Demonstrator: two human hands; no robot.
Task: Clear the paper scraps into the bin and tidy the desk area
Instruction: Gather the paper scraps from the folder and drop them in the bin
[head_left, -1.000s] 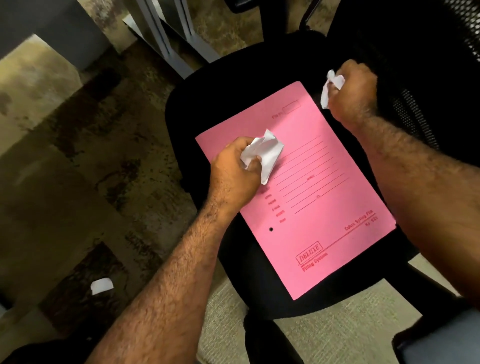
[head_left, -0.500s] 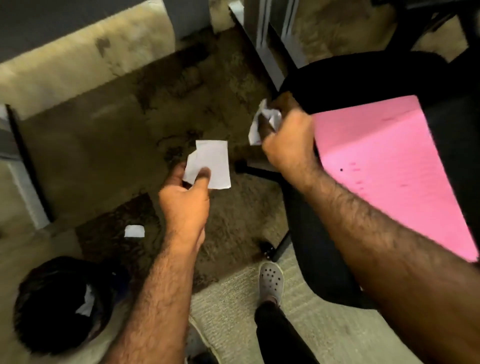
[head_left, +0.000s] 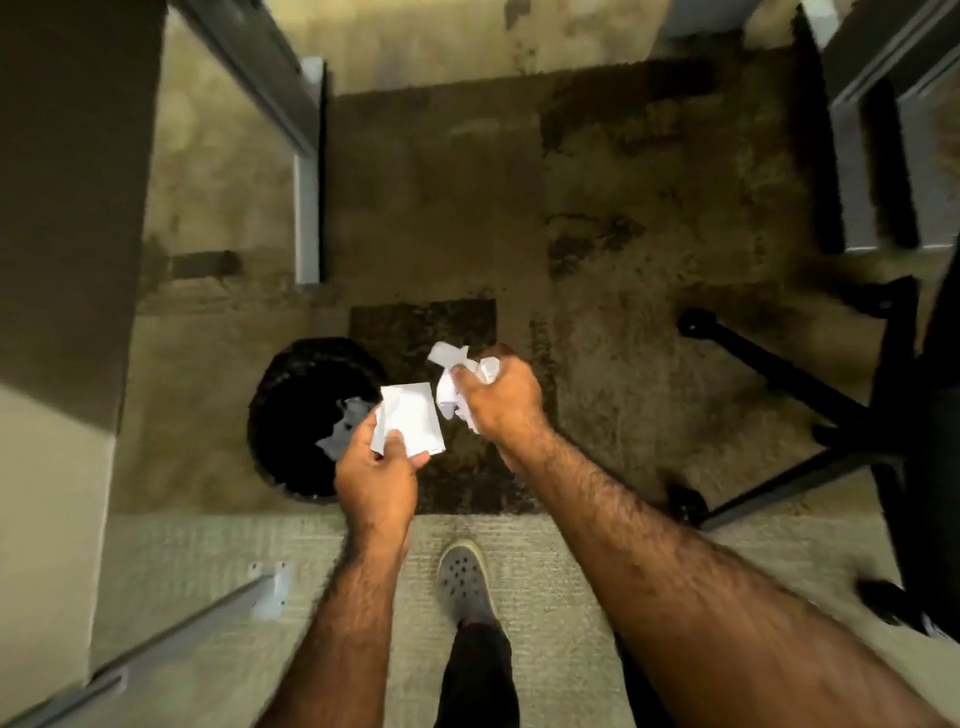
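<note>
While the left hand (head_left: 375, 475) pinches a flat paper (head_left: 410, 420) at the bin's (head_left: 283, 395) near edge, the right hand (head_left: 497, 397) clutches crumpled scraps (head_left: 451, 384) over carpet (head_left: 597, 270) beside it. Released there, those scraps would probably miss.

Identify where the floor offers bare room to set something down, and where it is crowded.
Free: the carpet beyond the bin, between the desk leg and the chair base; also the pale mat left of the shoe. Crowded: over the bin, where the left hand and right hand hold paper scraps.
</note>
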